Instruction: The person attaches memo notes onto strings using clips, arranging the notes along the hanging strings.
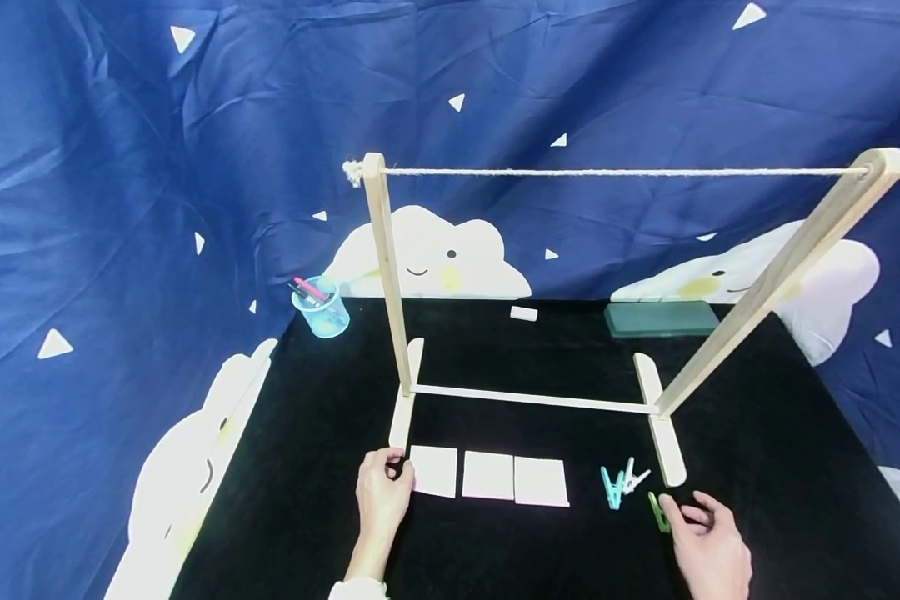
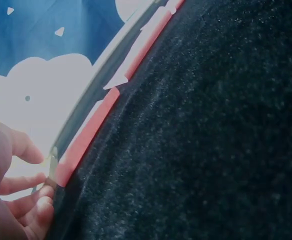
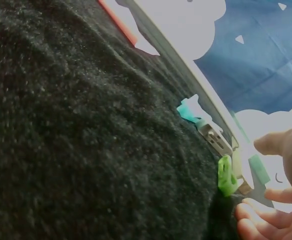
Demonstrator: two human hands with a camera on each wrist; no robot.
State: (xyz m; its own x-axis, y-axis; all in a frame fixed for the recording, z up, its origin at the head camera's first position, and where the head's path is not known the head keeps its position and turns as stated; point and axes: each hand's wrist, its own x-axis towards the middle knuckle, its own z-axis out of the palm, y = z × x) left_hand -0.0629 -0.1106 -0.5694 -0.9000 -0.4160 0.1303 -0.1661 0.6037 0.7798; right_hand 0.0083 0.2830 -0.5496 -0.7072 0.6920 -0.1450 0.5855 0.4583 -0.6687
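Three square white papers [image 1: 487, 475] with pink edges lie in a row on the black cloth. My left hand [image 1: 385, 492] is at the left end of that row, its thumb right at the edge of the leftmost paper [image 2: 88, 137]. On the right side lie a teal clothespin [image 1: 612, 488], a white clothespin [image 1: 633, 477] and a green clothespin [image 1: 658, 512]. My right hand [image 1: 708, 542] is beside the green clothespin [image 3: 227, 177], thumb tip close to it in the head view. The right wrist view shows that thumb and fingers spread apart with nothing between them.
A wooden frame [image 1: 392, 275] stands behind the papers, with a rope [image 1: 615, 172] strung between its posts and a low crossbar [image 1: 532, 397]. Farther back are a blue pen cup [image 1: 326, 319], a small white block [image 1: 523, 313] and a green case [image 1: 662, 320].
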